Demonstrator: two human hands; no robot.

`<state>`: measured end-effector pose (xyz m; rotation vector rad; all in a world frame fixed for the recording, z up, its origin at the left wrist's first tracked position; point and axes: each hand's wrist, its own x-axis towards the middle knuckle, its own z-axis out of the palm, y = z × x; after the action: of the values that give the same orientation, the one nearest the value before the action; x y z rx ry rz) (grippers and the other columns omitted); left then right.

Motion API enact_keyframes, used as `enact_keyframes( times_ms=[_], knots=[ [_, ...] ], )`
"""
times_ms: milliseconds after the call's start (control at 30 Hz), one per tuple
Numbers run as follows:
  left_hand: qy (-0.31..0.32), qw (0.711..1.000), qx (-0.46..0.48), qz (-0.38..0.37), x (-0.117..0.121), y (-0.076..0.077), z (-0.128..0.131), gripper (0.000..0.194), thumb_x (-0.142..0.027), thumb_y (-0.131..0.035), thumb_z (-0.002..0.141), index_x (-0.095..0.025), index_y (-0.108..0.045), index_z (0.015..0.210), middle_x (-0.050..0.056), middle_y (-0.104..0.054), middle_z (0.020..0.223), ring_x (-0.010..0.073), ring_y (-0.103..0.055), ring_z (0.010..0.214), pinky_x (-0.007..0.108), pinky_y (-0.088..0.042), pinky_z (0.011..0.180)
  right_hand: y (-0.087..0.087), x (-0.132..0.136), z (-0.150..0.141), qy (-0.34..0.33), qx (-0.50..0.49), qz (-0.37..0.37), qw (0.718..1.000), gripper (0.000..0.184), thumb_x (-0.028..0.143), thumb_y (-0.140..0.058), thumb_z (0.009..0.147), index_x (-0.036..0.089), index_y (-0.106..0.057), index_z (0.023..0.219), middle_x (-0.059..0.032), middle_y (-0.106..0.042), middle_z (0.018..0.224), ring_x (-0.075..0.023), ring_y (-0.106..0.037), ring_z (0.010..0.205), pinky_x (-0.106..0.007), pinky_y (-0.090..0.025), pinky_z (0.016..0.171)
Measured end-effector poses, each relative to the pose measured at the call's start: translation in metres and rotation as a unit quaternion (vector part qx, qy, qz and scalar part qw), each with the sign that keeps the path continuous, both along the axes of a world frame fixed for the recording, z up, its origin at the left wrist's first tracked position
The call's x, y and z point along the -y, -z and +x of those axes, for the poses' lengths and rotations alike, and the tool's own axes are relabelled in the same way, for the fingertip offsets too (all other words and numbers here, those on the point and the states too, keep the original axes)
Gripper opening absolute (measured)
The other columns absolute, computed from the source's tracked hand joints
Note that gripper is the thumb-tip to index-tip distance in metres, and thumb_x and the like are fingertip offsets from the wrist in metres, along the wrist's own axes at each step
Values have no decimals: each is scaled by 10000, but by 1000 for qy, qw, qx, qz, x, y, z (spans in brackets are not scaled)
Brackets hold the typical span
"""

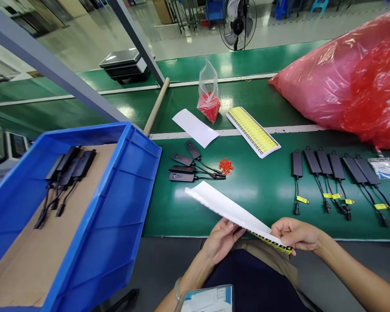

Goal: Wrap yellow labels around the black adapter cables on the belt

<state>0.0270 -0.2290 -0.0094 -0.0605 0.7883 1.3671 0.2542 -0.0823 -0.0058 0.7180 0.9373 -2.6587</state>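
Observation:
A curved sheet of labels [229,203], white on its upper face with yellow and black print along its lower edge, is held between my two hands at the table's front edge. My left hand [221,241] grips its near edge around the middle, thumb and fingers closed. At the right end, my right hand [294,234] pinches the sheet's corner. Beyond it lie several black cable modules [181,177] and a small pile of red rings [225,166]. To the right, several black modules with yellow cable tags [324,162] lie in a row.
A blue crate [123,208] with several black modules stands at left. Farther back are a yellow label stack [253,131], a white sheet [195,127], a clear bag of red pieces [209,102] and a large red bag [331,82]. A grey post [136,39] rises behind the crate.

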Motion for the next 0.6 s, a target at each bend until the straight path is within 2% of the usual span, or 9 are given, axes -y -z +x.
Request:
enact_keyframes(
  times_ms=[67,100,200,267,367,433,500,533,600],
  knots=[
    [-6,1000,12,3,-3,4,2,294,-244,-838,677,-215,-722,945,16,-708,890,158,-643,901,315,-502,895,-1,2,9,23,1,4,1000,374,388,-856,630,111,-634,747,18,-602,628,-32,-514,451,-100,-475,429],
    [-3,1000,14,6,-3,5,2,332,-255,-840,675,-225,-718,983,16,-712,922,159,-641,921,309,-502,890,-2,3,14,33,1,6,999,381,398,-854,631,113,-625,743,10,-614,646,-31,-520,454,-94,-468,423],
    [20,1000,7,22,-1,4,1,554,-294,-876,617,-263,-678,1133,40,-680,1188,222,-594,1137,338,-490,930,-5,9,21,48,0,13,999,437,449,-858,602,117,-603,727,-9,-627,672,-42,-529,440,-104,-435,374],
    [19,999,-18,29,-2,2,1,597,-332,-904,564,-260,-690,1117,45,-690,1193,258,-584,1180,360,-485,953,-6,12,19,47,-4,25,999,474,486,-861,576,116,-594,703,-6,-610,642,-51,-510,415,-128,-418,351],
    [-8,998,-59,32,-7,-3,-1,381,-345,-898,582,-232,-735,908,7,-760,889,213,-690,957,331,-525,896,-12,12,9,62,-5,76,995,448,489,-831,638,112,-613,744,-16,-614,663,-75,-532,474,-172,-468,433],
    [-34,995,-89,19,-13,-10,-7,271,-318,-862,650,-229,-730,869,-10,-765,848,177,-709,855,305,-550,857,-21,8,3,108,4,134,985,349,447,-747,779,127,-632,858,-30,-632,780,-104,-592,649,-207,-524,617],
    [-66,990,-128,2,-20,-21,-15,276,-296,-835,687,-233,-723,932,2,-772,943,178,-717,870,293,-570,837,-35,4,0,169,34,281,944,242,397,-601,920,166,-624,987,-48,-629,940,-140,-598,880,-260,-503,823],
    [-82,986,-148,-7,-24,-26,-20,298,-291,-832,688,-233,-720,957,10,-772,973,185,-721,881,288,-580,820,-43,3,-2,184,50,373,908,223,379,-523,966,187,-612,1037,-56,-620,1010,-160,-580,969,-293,-478,890],
    [-99,980,-175,-15,-31,-37,-28,333,-286,-833,679,-233,-714,985,18,-774,984,193,-728,885,271,-595,784,-59,3,-4,163,67,531,829,238,353,-418,1009,212,-580,1111,-74,-612,1087,-195,-568,1029,-347,-461,916]
  ],
)
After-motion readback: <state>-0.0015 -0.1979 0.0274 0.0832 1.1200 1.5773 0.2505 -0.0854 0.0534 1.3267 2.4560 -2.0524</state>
